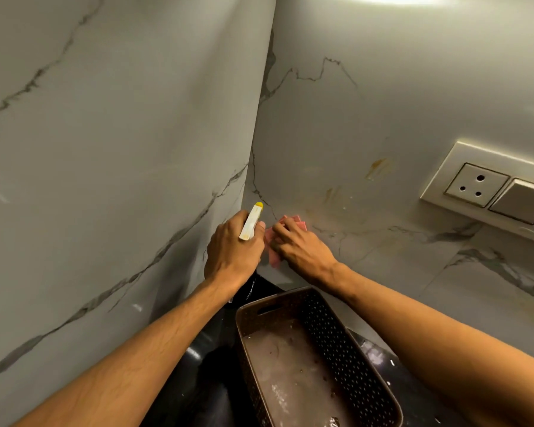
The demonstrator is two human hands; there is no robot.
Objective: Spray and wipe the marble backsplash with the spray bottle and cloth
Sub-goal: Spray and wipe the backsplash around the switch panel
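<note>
Marble backsplash [383, 103]: we judge the job to be partly done at most. The two slabs meet in a corner and we are working low on the right-hand slab, just beside that corner. Yellowish stains [378, 167] show higher up towards the sockets, so that stretch looks unwiped. We cannot make out any wet spray film or a clear wiped patch, and glare washes out the top edge.
Counter [210, 380]: dark and glossy. Only slivers show around our arms and the basket, so we cannot say whether it needs attention.
Basket [330, 328]: brown and perforated, standing on the counter below our right forearm. Its near end is cut off by the frame, and the floor looks grimy or wet, though we cannot tell which.
Socket plate [475, 180]: set into the right slab and cut off at the right edge.
Left hand [232, 251]: wrapped round the spray bottle, held up in the corner.
Right hand [302, 248]: fingers bent over the cloth, holding it against the marble.
Cloth [273, 258]: pink and bunched, mostly hidden under the hand, touching the right slab.
Spray bottle [251, 221]: only the white head and yellow nozzle show. The body, the trigger finger and the fill level are hidden.
</note>
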